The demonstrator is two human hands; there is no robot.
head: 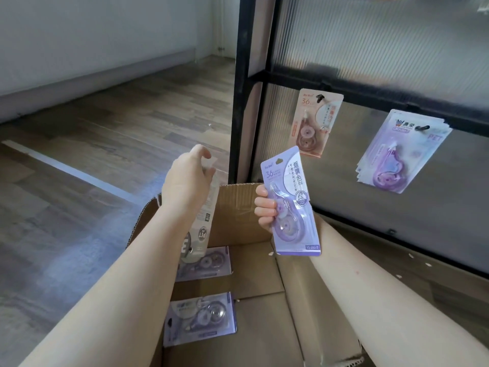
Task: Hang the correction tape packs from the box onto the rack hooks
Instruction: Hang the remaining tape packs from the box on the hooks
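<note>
Correction tape packs are in both hands. I note the right hand [266, 207] grasping a purple pack [289, 201] by its lower left edge, held upright above the box [246, 205]; flat glossy card, clear teardrop blister. The left hand [189, 178] grips a grey pack [202, 223] near its top, back facing me, hanging over the box's left side. Two more purple packs [202, 263] [199, 319] lie flat on the corrugated cardboard floor. Beyond, the black-framed rack [242, 88] with ribbed translucent panels carries a peach pack [316, 121] on one hook [320, 98] and a stack of lilac packs [397, 152] on another.
</note>
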